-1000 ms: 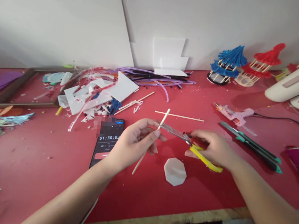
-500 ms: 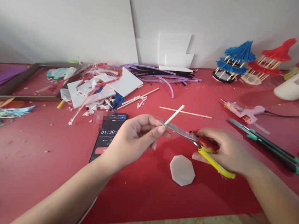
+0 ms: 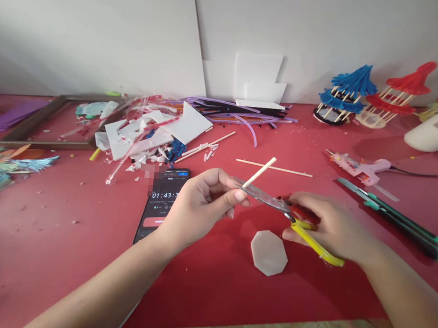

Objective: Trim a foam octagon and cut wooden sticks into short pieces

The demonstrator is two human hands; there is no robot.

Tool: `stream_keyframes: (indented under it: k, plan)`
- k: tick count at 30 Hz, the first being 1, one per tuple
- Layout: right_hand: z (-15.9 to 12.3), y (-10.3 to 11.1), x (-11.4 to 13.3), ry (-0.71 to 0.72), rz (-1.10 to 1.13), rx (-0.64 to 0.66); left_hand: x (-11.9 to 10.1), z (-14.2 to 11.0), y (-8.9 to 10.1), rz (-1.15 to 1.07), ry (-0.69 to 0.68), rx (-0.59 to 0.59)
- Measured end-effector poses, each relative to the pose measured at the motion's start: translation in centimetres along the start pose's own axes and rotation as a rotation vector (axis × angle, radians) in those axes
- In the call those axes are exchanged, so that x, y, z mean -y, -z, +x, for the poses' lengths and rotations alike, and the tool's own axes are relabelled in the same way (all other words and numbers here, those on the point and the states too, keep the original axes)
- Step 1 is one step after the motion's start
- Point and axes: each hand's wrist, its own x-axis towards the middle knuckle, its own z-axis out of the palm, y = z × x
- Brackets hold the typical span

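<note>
Between thumb and fingers, my left hand (image 3: 209,199) pinches a thin pale wooden stick (image 3: 260,171) that slants up to the right. My right hand (image 3: 324,224) is wrapped around the red and yellow handles of a pair of scissors (image 3: 268,196). The scissor blades lie across the stick right at my left fingertips and look nearly closed on it. Below the scissors, a whitish eight-sided piece (image 3: 269,253) lies flat on the red table. Another thin stick (image 3: 273,168) lies behind the hands.
A phone (image 3: 160,205) lies beside my left wrist. Scraps (image 3: 143,140) and purple strips (image 3: 243,115) are heaped behind. At right are a box cutter (image 3: 389,218), a pink glue gun (image 3: 367,169), a blue-roofed model (image 3: 346,94) and a red-roofed model (image 3: 398,94). A frame (image 3: 54,144) lies left.
The view has shifted slightly, so everything sits a little lower and further right. The scissor blades look closer together at the stick. Both hands keep their holds.
</note>
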Motion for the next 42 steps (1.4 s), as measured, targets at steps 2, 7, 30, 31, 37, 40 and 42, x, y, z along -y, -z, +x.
stream_keyframes:
  k: [2,7,30,31,37,40,42]
  plan:
    - [0.0,0.0,0.2,0.010,-0.006,0.004,0.1,0.0,0.0,-0.025,0.011,0.008]
    - [0.1,-0.1,0.4,0.003,0.025,0.002,0.3,0.0,0.2,-0.049,0.023,0.010]
    - [0.3,0.0,-1.7,-0.066,0.049,-0.124,-0.2,1.2,-1.3,0.066,-0.074,0.038]
    - [0.3,0.0,-1.4,-0.076,0.069,-0.113,-0.2,1.1,-1.3,0.057,-0.079,0.042]
    - [0.2,-0.6,-0.8,-0.033,0.156,-0.052,0.0,1.1,-1.0,0.035,-0.161,0.053]
    - [0.2,-0.5,-0.9,-0.041,0.143,-0.045,0.0,1.1,-1.0,0.030,-0.159,0.060]
    - [0.1,-0.3,-0.8,-0.045,0.125,-0.040,0.0,1.0,-1.0,0.038,-0.144,0.059]
